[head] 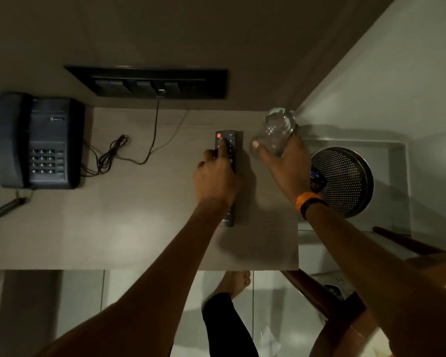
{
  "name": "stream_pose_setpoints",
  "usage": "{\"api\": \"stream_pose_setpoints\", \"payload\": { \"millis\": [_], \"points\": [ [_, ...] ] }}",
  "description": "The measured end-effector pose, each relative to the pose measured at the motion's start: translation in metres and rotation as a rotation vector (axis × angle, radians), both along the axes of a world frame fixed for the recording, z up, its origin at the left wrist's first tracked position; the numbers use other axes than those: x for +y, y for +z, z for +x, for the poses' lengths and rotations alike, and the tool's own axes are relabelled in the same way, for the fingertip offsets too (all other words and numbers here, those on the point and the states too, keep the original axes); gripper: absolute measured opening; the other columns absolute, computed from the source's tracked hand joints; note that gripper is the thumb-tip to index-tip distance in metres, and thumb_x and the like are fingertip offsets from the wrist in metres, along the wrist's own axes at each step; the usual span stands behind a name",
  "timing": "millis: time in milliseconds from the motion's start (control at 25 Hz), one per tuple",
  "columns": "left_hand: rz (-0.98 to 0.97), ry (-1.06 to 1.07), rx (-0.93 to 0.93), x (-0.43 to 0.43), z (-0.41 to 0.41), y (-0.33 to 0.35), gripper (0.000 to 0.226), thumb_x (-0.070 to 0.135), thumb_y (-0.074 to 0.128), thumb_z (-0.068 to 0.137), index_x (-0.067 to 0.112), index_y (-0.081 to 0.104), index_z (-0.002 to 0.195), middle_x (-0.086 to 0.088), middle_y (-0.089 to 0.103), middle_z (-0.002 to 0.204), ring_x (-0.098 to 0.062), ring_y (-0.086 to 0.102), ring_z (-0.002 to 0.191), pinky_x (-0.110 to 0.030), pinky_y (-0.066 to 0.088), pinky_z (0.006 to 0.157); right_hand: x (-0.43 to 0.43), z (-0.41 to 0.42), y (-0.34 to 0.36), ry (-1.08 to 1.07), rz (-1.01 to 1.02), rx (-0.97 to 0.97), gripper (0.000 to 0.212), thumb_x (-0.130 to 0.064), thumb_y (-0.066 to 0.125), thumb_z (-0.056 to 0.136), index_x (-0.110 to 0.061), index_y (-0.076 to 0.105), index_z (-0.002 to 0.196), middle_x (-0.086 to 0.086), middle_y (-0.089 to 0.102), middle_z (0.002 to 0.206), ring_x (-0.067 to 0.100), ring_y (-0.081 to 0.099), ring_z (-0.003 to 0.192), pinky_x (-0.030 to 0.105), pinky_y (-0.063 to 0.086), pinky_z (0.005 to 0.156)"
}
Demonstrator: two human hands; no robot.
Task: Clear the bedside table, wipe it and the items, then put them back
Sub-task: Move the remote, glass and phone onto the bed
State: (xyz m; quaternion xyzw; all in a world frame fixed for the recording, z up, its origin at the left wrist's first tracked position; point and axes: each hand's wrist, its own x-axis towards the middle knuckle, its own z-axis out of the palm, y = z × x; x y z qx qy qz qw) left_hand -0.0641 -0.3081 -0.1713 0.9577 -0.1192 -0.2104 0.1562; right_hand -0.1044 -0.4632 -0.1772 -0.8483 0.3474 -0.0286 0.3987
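Note:
A black remote control [232, 143] lies lengthwise on the pale wooden bedside table [139, 228]. My left hand [216, 176] rests over the remote's middle, fingers curled around it and the index finger stretched along its buttons. My right hand [286, 163] grips a clear drinking glass [278, 127] near the table's far right corner, tilted, just right of the remote. A black desk telephone [40, 141] stands at the table's left end, and a thin black cable [129, 150] lies coiled between phone and remote.
A black switch and socket panel [152, 82] sits on the wall behind the table. A perforated metal waste bin [345, 181] stands on the floor to the right. A wooden chair frame [327, 295] is at lower right. My foot [237, 282] is below the table's front edge.

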Motion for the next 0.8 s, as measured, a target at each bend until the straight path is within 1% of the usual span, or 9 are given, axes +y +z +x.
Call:
{"api": "stream_pose_setpoints", "payload": {
  "millis": [160, 280, 320, 440, 480, 560, 640, 720, 800],
  "points": [
    [-0.128, 0.113, 0.023, 0.066, -0.010, 0.028, 0.096, 0.040, 0.077, 0.084, 0.029, 0.019, 0.159, -0.012, 0.052, 0.136, -0.027, 0.061, 0.112, -0.044, 0.055, 0.095, 0.049, -0.023, 0.034, 0.168, -0.009, 0.091, 0.058, -0.060, 0.074, 0.075, -0.014, 0.059, 0.107, 0.004, 0.064, 0.099, 0.020, 0.064, 0.088, 0.030, 0.051, 0.072],
    [-0.232, 0.302, -0.010, 0.138, -0.016, 0.058, 0.093, 0.036, 0.077, 0.082, 0.033, 0.023, 0.157, -0.011, 0.052, 0.135, -0.026, 0.062, 0.110, -0.042, 0.056, 0.092, 0.110, -0.019, 0.062, 0.347, 0.017, 0.095, 0.064, -0.062, 0.067, 0.071, -0.018, 0.052, 0.115, 0.003, 0.062, 0.106, 0.024, 0.063, 0.094, 0.042, 0.055, 0.083],
    [-0.240, 0.361, -0.033, 0.162, -0.017, 0.067, 0.092, 0.037, 0.077, 0.081, 0.036, 0.023, 0.157, -0.009, 0.051, 0.134, -0.025, 0.062, 0.108, -0.041, 0.058, 0.089, 0.131, -0.013, 0.070, 0.399, 0.024, 0.081, 0.065, -0.057, 0.068, 0.072, -0.017, 0.051, 0.120, 0.003, 0.062, 0.109, 0.024, 0.063, 0.098, 0.041, 0.054, 0.086],
    [-0.213, 0.565, -0.112, 0.259, -0.022, 0.095, 0.091, 0.043, 0.074, 0.079, 0.041, 0.024, 0.154, -0.005, 0.052, 0.131, -0.023, 0.063, 0.103, -0.042, 0.059, 0.082, 0.221, 0.009, 0.102, 0.588, 0.027, 0.064, 0.070, -0.041, 0.076, 0.079, -0.018, 0.045, 0.136, 0.003, 0.061, 0.119, 0.018, 0.057, 0.105, 0.026, 0.043, 0.088],
    [-0.210, 0.644, -0.140, 0.295, -0.025, 0.106, 0.089, 0.043, 0.074, 0.078, 0.041, 0.026, 0.154, -0.004, 0.053, 0.129, -0.023, 0.064, 0.102, -0.040, 0.058, 0.081, 0.253, 0.017, 0.110, 0.643, 0.029, 0.050, 0.074, -0.038, 0.077, 0.080, -0.016, 0.042, 0.142, 0.004, 0.060, 0.124, 0.020, 0.056, 0.110, 0.025, 0.040, 0.089],
    [-0.206, 0.799, -0.197, 0.363, -0.032, 0.130, 0.085, 0.042, 0.073, 0.077, 0.040, 0.033, 0.152, -0.004, 0.054, 0.125, -0.024, 0.064, 0.099, -0.035, 0.055, 0.079, 0.316, 0.031, 0.128, 0.754, 0.054, -0.001, 0.078, -0.036, 0.077, 0.081, -0.014, 0.039, 0.145, 0.007, 0.061, 0.127, 0.023, 0.058, 0.114, 0.030, 0.045, 0.094],
    [-0.189, 0.953, -0.273, 0.445, -0.048, 0.161, 0.083, 0.042, 0.073, 0.077, 0.039, 0.037, 0.151, -0.003, 0.055, 0.123, -0.025, 0.064, 0.098, -0.032, 0.051, 0.077, 0.395, 0.042, 0.146, 0.892, 0.090, -0.038, 0.076, -0.037, 0.076, 0.081, -0.018, 0.039, 0.145, 0.006, 0.063, 0.126, 0.023, 0.062, 0.111, 0.035, 0.052, 0.094],
    [-0.180, 1.072, -0.329, 0.511, -0.067, 0.188, 0.080, 0.042, 0.072, 0.077, 0.039, 0.039, 0.150, -0.001, 0.056, 0.124, -0.022, 0.064, 0.096, -0.027, 0.044, 0.076, 0.464, 0.046, 0.168, 1.012, 0.108, -0.062, 0.074, -0.035, 0.075, 0.083, -0.020, 0.039, 0.145, 0.005, 0.064, 0.121, 0.016, 0.062, 0.105, 0.029, 0.050, 0.088],
    [-0.142, 1.193, -0.373, 0.579, -0.095, 0.210, 0.080, 0.043, 0.072, 0.077, 0.038, 0.040, 0.150, 0.001, 0.056, 0.126, -0.019, 0.063, 0.094, -0.026, 0.039, 0.077, 0.539, 0.044, 0.187, 1.134, 0.125, -0.089, 0.072, -0.043, 0.072, 0.082, -0.022, 0.041, 0.144, -0.001, 0.065, 0.108, 0.009, 0.060, 0.092, 0.023, 0.046, 0.081]
  ]
}}
